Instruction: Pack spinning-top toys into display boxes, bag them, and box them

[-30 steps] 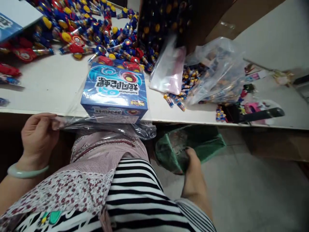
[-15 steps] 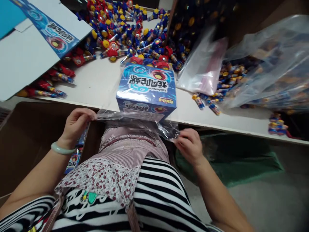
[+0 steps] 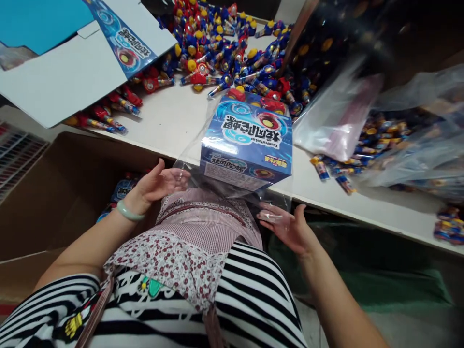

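Note:
A blue printed display box (image 3: 246,137) filled with red and blue toys stands at the table's front edge, inside a clear plastic bag (image 3: 190,152). The bag's loose mouth hangs over the edge toward my body. My left hand (image 3: 159,182), with a pale green bangle on the wrist, is open, its fingers against the bag's left side. On the other side my right hand (image 3: 286,224) is open too, thumb spread, with film lying over its fingers.
Red and blue toys (image 3: 224,53) pile up behind the box. An opened white-and-blue carton (image 3: 61,79) lies at left. Flat clear bags (image 3: 329,116) and a large bag of small toys (image 3: 427,140) sit at right. A brown carton (image 3: 58,193) stands below left.
Both hands have let go of the bag's stretched edge and opened their fingers, moving inward beside the film. The view has shifted, so the table things appear farther right.

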`<control>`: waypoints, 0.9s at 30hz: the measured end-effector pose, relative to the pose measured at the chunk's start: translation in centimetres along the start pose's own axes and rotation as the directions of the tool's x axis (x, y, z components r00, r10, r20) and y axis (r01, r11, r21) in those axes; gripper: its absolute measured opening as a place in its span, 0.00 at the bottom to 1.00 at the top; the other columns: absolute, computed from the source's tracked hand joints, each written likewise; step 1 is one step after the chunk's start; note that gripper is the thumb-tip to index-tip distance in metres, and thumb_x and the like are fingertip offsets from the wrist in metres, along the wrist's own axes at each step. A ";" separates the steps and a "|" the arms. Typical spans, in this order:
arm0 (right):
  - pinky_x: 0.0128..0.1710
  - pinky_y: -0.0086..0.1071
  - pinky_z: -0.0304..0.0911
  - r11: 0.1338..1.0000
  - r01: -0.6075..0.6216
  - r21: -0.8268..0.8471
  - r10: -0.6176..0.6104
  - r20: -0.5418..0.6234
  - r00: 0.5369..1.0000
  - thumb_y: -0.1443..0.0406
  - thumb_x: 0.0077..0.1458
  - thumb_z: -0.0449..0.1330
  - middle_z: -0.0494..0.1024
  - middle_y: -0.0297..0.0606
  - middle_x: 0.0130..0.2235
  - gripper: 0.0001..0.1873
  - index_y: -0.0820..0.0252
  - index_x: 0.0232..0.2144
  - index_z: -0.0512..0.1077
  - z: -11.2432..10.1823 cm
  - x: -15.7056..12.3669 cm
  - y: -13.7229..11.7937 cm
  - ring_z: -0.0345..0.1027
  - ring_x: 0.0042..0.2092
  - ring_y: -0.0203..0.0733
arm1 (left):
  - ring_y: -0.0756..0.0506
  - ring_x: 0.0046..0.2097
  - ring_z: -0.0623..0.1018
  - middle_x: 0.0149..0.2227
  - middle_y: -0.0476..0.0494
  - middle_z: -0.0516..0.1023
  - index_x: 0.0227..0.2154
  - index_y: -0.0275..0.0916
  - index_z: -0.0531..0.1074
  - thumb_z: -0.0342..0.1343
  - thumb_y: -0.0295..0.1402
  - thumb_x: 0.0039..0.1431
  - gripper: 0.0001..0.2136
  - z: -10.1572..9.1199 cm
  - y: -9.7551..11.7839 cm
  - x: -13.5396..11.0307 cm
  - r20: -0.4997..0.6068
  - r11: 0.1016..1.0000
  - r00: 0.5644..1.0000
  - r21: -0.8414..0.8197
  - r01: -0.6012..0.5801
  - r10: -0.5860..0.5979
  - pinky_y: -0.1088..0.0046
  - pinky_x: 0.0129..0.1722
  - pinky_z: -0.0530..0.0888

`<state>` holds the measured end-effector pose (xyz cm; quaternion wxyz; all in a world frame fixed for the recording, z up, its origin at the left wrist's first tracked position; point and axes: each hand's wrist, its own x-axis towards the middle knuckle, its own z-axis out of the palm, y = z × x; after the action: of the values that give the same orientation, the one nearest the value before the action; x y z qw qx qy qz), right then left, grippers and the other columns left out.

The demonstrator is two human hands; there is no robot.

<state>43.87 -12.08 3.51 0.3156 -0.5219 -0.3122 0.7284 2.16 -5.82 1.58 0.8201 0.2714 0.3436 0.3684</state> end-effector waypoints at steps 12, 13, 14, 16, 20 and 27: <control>0.38 0.34 0.73 0.994 -0.102 0.042 0.096 0.119 0.988 0.27 0.36 0.59 0.80 0.43 0.39 0.49 0.56 0.47 0.80 -0.3 -1.6 1.6 0.75 0.39 0.43 | 0.39 0.40 0.79 0.38 0.31 0.80 0.45 0.30 0.79 0.57 0.72 0.39 0.47 1.3 -3.0 -1.8 -0.029 0.999 1.000 -0.052 0.004 -0.005 0.65 0.41 0.77; 0.38 0.34 0.72 0.995 -0.092 0.045 0.087 0.116 0.989 0.27 0.36 0.59 0.80 0.43 0.40 0.49 0.56 0.46 0.80 -0.2 -1.5 1.4 0.75 0.40 0.43 | 0.40 0.39 0.79 0.37 0.33 0.80 0.44 0.31 0.80 0.61 0.70 0.38 0.45 1.9 -2.6 -1.7 -0.087 0.998 0.996 -0.050 -0.035 0.030 0.66 0.40 0.78; 0.39 0.33 0.72 0.996 -0.077 0.049 0.072 0.098 0.993 0.28 0.37 0.59 0.80 0.43 0.41 0.47 0.55 0.46 0.80 -0.1 -1.4 1.2 0.75 0.41 0.42 | 0.41 0.38 0.79 0.37 0.34 0.80 0.43 0.32 0.80 0.64 0.67 0.37 0.42 2.6 -2.2 -1.6 -0.136 0.997 0.989 -0.042 -0.058 0.051 0.67 0.40 0.78; 0.39 0.34 0.72 0.998 -0.034 0.050 0.033 0.021 0.999 0.30 0.38 0.63 0.80 0.42 0.41 0.42 0.54 0.42 0.81 0.0 -1.4 0.7 0.75 0.41 0.42 | 0.43 0.37 0.79 0.36 0.37 0.80 0.42 0.34 0.81 0.71 0.61 0.35 0.37 3.5 -1.6 -1.6 -0.188 0.997 0.980 -0.016 -0.075 0.071 0.69 0.39 0.78; 0.36 0.30 0.70 0.999 0.009 -0.032 -0.015 -0.201 0.980 0.44 0.34 0.75 0.80 0.37 0.39 0.30 0.55 0.35 0.80 0.5 -1.6 0.0 0.72 0.39 0.38 | 0.47 0.34 0.78 0.32 0.42 0.78 0.42 0.36 0.79 0.77 0.40 0.37 0.27 4.4 -1.2 -2.2 -0.214 0.992 0.974 0.110 -0.058 0.080 0.74 0.35 0.77; 0.26 0.24 0.61 0.988 -0.028 0.155 0.053 -0.161 0.986 0.56 0.36 0.78 0.65 0.25 0.22 0.22 0.59 0.26 0.72 1.7 -2.0 -0.6 0.57 0.24 0.27 | 0.53 0.26 0.73 0.23 0.49 0.73 0.32 0.34 0.78 0.75 0.29 0.40 0.15 3.5 -0.4 -3.5 -0.254 0.992 0.967 0.121 0.037 -0.005 0.81 0.27 0.73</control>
<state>42.83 -13.53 5.59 0.3642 -0.5609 -0.2178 0.7109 3.27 -9.47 4.73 0.7549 0.2693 0.4707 0.3689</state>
